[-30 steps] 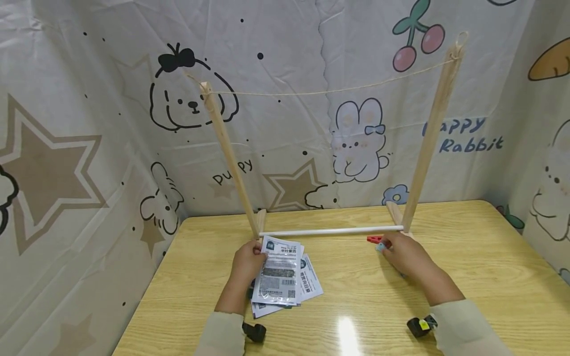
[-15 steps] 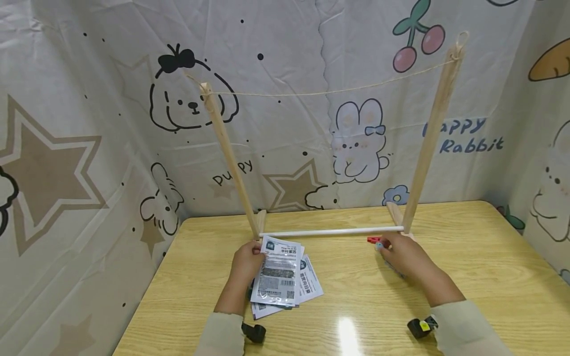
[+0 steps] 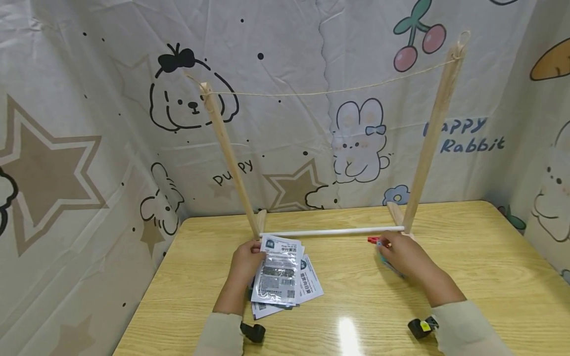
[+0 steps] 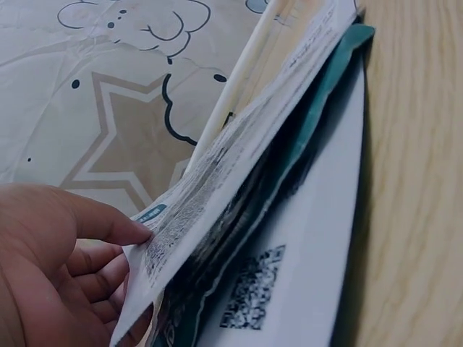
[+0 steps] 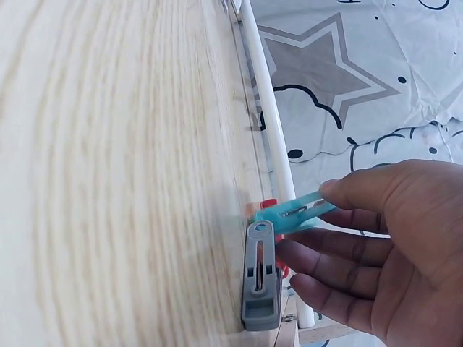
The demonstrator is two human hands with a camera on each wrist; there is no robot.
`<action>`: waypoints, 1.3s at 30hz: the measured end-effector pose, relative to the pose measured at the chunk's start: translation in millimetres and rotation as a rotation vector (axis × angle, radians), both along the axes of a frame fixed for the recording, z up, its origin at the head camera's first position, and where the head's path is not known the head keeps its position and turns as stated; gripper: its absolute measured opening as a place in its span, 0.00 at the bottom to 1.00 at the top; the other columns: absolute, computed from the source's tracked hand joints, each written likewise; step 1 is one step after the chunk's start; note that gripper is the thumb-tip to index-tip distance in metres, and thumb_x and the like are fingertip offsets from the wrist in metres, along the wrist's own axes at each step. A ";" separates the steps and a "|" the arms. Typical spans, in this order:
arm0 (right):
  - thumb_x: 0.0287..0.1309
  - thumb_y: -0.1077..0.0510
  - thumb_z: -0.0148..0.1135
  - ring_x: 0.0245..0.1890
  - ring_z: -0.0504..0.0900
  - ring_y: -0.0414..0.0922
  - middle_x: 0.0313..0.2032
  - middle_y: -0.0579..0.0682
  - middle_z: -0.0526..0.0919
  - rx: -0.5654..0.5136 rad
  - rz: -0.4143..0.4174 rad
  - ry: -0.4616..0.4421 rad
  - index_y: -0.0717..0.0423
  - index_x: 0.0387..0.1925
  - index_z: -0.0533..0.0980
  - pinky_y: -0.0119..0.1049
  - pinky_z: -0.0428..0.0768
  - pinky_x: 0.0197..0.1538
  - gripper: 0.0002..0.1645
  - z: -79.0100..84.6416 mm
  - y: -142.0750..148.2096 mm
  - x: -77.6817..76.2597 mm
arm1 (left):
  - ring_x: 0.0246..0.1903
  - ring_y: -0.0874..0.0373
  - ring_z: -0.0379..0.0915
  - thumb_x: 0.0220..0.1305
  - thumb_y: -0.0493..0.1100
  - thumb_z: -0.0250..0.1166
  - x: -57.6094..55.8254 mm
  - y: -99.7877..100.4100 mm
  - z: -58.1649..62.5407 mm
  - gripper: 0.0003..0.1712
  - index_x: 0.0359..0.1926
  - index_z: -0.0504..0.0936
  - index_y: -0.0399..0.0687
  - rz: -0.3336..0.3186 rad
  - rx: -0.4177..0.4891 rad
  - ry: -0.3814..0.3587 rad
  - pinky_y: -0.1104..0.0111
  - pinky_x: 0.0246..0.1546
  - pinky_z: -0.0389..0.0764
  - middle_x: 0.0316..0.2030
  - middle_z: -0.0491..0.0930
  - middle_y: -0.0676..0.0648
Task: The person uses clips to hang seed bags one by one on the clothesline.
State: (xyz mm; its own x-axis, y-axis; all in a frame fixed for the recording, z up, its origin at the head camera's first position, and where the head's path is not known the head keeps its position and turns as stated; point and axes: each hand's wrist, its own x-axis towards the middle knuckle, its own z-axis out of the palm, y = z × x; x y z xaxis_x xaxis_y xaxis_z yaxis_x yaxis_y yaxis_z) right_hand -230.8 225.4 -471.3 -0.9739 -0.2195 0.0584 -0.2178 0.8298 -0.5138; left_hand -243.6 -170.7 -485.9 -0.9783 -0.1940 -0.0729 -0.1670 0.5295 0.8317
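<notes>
My left hand (image 3: 246, 262) pinches the left edge of a white printed packet (image 3: 278, 269), thumb on top. In the left wrist view that packet's edge is lifted off a green-edged packet (image 4: 307, 119) and a white one with a QR code (image 4: 253, 289). At the right, my right hand (image 3: 407, 257) holds a teal clothespin (image 5: 298, 212) between thumb and fingers. A grey clothespin (image 5: 260, 285) lies on the table just beside the fingertips. Partly hidden behind them is a red clothespin (image 3: 373, 240).
Two wooden posts (image 3: 231, 155) stand at the back, with a thin string (image 3: 307, 94) tied between their tops. A white rod (image 3: 331, 231) joins their bases low over the wooden table (image 3: 356, 282). Behind hangs a printed cloth (image 3: 289, 133).
Both hands stay nearly in place. The teal clothespin has shifted slightly in the right fingers, and the packet's upper edge has moved a little in the left.
</notes>
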 end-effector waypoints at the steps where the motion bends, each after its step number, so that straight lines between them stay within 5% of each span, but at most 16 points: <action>1: 0.70 0.58 0.58 0.26 0.72 0.42 0.30 0.48 0.82 -0.004 0.003 -0.001 0.59 0.44 0.78 0.37 0.72 0.32 0.08 0.4 -0.2 0.0 | 0.39 0.53 0.79 0.62 0.36 0.63 0.2 -0.3 0.2 0.20 0.55 0.81 0.34 -0.002 0.010 -0.002 0.66 0.39 0.80 0.41 0.83 0.40; 17: 0.70 0.60 0.58 0.35 0.76 0.44 0.37 0.51 0.79 -0.053 0.015 0.095 0.54 0.37 0.77 0.39 0.75 0.38 0.04 4.8 -2.2 -0.4 | 0.40 0.53 0.78 0.63 0.34 0.64 1.0 0.9 7.1 0.18 0.54 0.82 0.35 0.021 0.135 0.002 0.68 0.40 0.79 0.43 0.82 0.40; 26: 0.70 0.62 0.58 0.45 0.84 0.55 0.45 0.56 0.79 -0.110 0.034 0.129 0.57 0.38 0.77 0.49 0.83 0.45 0.03 7.3 -2.2 2.7 | 0.40 0.52 0.77 0.64 0.33 0.64 0.9 1.9 11.1 0.16 0.53 0.83 0.37 0.035 0.217 0.007 0.69 0.39 0.77 0.43 0.81 0.40; 39: 0.70 0.61 0.59 0.44 0.84 0.52 0.43 0.54 0.80 -0.102 0.018 0.151 0.57 0.42 0.78 0.50 0.83 0.46 0.04 9.7 -3.5 3.7 | 0.44 0.52 0.76 0.67 0.34 0.62 2.7 1.3 17.2 0.16 0.55 0.81 0.38 0.047 0.285 -0.018 0.68 0.42 0.78 0.46 0.79 0.41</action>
